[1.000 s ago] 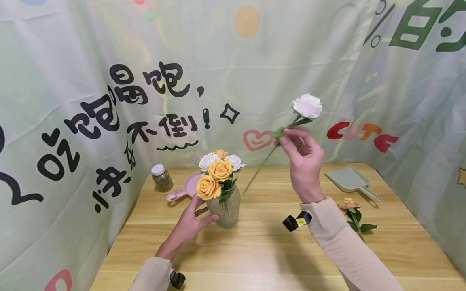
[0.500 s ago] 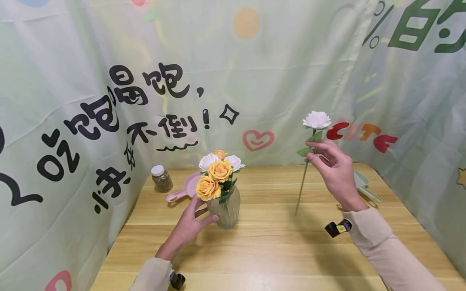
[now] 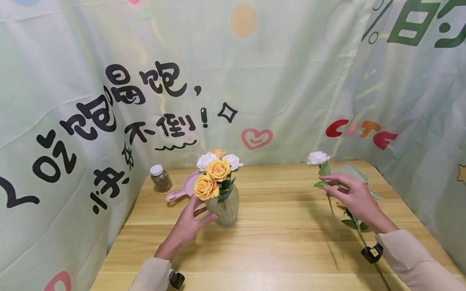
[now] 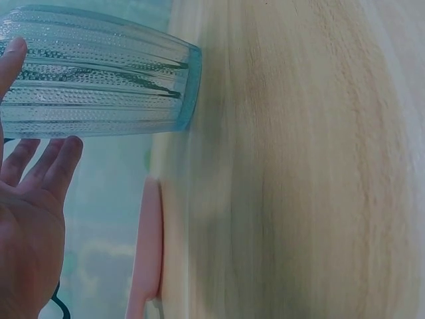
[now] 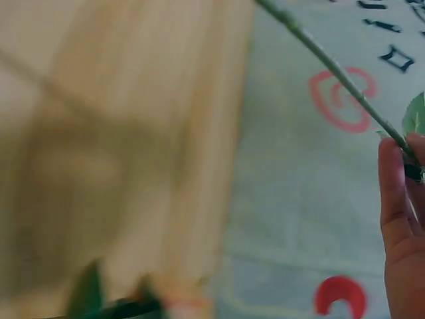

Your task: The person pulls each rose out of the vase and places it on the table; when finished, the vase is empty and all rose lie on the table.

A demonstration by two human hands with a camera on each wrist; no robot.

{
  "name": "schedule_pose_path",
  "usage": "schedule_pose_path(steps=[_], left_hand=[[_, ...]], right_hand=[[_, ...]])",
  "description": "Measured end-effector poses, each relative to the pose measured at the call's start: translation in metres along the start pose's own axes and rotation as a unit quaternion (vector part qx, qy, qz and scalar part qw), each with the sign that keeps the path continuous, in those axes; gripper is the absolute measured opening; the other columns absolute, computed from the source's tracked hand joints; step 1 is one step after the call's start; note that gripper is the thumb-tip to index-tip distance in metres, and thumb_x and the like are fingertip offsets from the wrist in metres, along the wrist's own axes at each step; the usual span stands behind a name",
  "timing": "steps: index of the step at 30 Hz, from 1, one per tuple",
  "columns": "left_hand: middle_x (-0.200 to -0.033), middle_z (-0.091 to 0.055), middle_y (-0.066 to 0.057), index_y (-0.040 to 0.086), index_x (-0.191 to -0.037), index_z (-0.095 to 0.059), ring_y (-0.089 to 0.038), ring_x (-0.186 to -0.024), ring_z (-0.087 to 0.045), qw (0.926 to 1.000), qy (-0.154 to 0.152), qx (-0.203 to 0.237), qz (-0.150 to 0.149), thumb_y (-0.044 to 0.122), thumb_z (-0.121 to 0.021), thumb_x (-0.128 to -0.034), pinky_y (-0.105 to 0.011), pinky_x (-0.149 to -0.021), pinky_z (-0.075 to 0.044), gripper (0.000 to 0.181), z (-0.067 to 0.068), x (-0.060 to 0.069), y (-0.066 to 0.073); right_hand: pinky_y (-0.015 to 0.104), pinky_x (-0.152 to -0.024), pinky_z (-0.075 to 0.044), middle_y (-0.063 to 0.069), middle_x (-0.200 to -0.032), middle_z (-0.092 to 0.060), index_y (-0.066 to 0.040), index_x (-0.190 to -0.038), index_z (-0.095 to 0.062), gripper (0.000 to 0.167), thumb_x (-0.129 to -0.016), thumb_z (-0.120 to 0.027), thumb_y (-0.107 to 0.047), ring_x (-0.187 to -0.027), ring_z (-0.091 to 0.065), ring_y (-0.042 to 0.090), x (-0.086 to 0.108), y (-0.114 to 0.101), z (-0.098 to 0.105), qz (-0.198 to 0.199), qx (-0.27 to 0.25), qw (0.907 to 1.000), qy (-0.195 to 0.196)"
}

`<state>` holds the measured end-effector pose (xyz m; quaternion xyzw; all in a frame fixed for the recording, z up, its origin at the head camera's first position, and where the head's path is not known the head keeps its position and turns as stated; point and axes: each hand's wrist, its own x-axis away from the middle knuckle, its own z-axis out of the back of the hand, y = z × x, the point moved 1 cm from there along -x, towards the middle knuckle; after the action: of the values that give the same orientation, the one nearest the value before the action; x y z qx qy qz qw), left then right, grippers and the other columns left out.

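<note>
Printed curtains (image 3: 291,81) back a wooden table (image 3: 276,242). Left of centre stands a glass vase (image 3: 226,210) of roses (image 3: 218,170), cupped by the left hand (image 3: 190,222); at right, the right hand (image 3: 351,197) pinches a white rose (image 3: 318,158) near a leafy stem (image 3: 350,224). Placing that rose seems the step; the next move calls for steady lowering.

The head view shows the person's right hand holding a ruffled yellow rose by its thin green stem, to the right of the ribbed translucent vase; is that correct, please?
Only the colour is wrong: the head view shows a ruffled white rose. The right hand holds it by the thin green stem, to the right of the ribbed translucent vase.
</note>
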<state>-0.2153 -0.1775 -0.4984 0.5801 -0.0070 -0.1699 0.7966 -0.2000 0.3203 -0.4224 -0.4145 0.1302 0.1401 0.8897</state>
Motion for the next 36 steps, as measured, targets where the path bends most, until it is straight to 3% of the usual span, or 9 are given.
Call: schedule_pose_path(steps=[4,9,16,21,27,31,36], left_hand=[[-0.174,-0.04,-0.012,0.025,-0.172,-0.027,-0.045,-0.157,-0.042,1.0,0.0,0.001,0.0,0.02,-0.087,-0.0958,-0.057,-0.124,-0.05,0.097,0.0,0.0,0.001],[-0.174,-0.04,-0.01,0.028,-0.172,-0.027,-0.042,-0.158,-0.041,1.0,-0.001,0.003,0.001,0.02,-0.087,-0.0957,-0.056,-0.124,-0.05,0.097,0.001,0.0,0.001],[-0.175,-0.039,-0.01,0.029,-0.172,-0.026,-0.042,-0.158,-0.041,1.0,-0.001,0.004,-0.002,0.02,-0.087,-0.0959,-0.056,-0.124,-0.05,0.098,0.001,0.001,0.002],[-0.174,-0.04,-0.01,0.028,-0.172,-0.026,-0.042,-0.158,-0.042,1.0,-0.003,0.004,0.002,0.021,-0.087,-0.0958,-0.056,-0.124,-0.05,0.098,0.001,0.001,0.002],[-0.173,-0.041,-0.012,0.025,-0.171,-0.028,-0.043,-0.158,-0.042,1.0,-0.001,0.009,0.0,0.018,-0.087,-0.0955,-0.058,-0.124,-0.05,0.096,0.001,0.0,-0.001],[-0.173,-0.042,-0.013,0.024,-0.17,-0.029,-0.044,-0.157,-0.043,1.0,-0.001,0.007,-0.002,0.018,-0.087,-0.0957,-0.058,-0.124,-0.05,0.095,0.001,0.0,-0.002],[-0.172,-0.042,-0.012,0.025,-0.169,-0.03,-0.043,-0.156,-0.044,1.0,0.001,0.003,-0.003,0.019,-0.087,-0.0954,-0.057,-0.124,-0.05,0.094,0.0,0.0,-0.003]], right_hand=[[0.021,-0.075,-0.066,0.016,-0.132,-0.071,-0.011,-0.143,-0.069,0.034,-0.111,-0.067,-0.022,-0.093,-0.073,0.0,0.019,0.023,-0.004,-0.042,0.002,0.9986,-0.03],[0.029,-0.063,-0.062,0.017,-0.111,-0.077,-0.006,-0.141,-0.069,0.036,-0.11,-0.069,-0.023,-0.082,-0.073,0.011,0.037,0.046,-0.018,-0.08,0.008,0.9952,-0.055],[0.027,-0.061,-0.061,0.018,-0.12,-0.075,-0.005,-0.142,-0.069,0.041,-0.108,-0.072,-0.028,-0.076,-0.072,0.009,0.048,0.061,-0.038,-0.14,0.01,0.9857,-0.093],[0.028,-0.058,-0.061,0.015,-0.112,-0.078,-0.005,-0.142,-0.069,0.04,-0.109,-0.07,-0.027,-0.074,-0.073,0.013,0.054,0.064,-0.047,-0.17,0.016,0.9787,-0.114],[0.025,-0.059,-0.061,0.015,-0.113,-0.078,-0.004,-0.137,-0.071,0.035,-0.107,-0.072,-0.023,-0.071,-0.073,0.012,0.057,0.064,-0.052,-0.164,0.036,0.9797,-0.109],[0.024,-0.059,-0.06,0.021,-0.124,-0.073,-0.004,-0.13,-0.075,0.029,-0.104,-0.075,-0.018,-0.07,-0.072,0.008,0.059,0.063,-0.053,-0.144,0.044,0.9827,-0.107],[0.028,-0.068,-0.06,0.029,-0.139,-0.065,-0.009,-0.122,-0.08,0.024,-0.102,-0.079,-0.022,-0.087,-0.072,0.014,0.061,0.063,-0.051,-0.095,0.098,0.9861,-0.095]])
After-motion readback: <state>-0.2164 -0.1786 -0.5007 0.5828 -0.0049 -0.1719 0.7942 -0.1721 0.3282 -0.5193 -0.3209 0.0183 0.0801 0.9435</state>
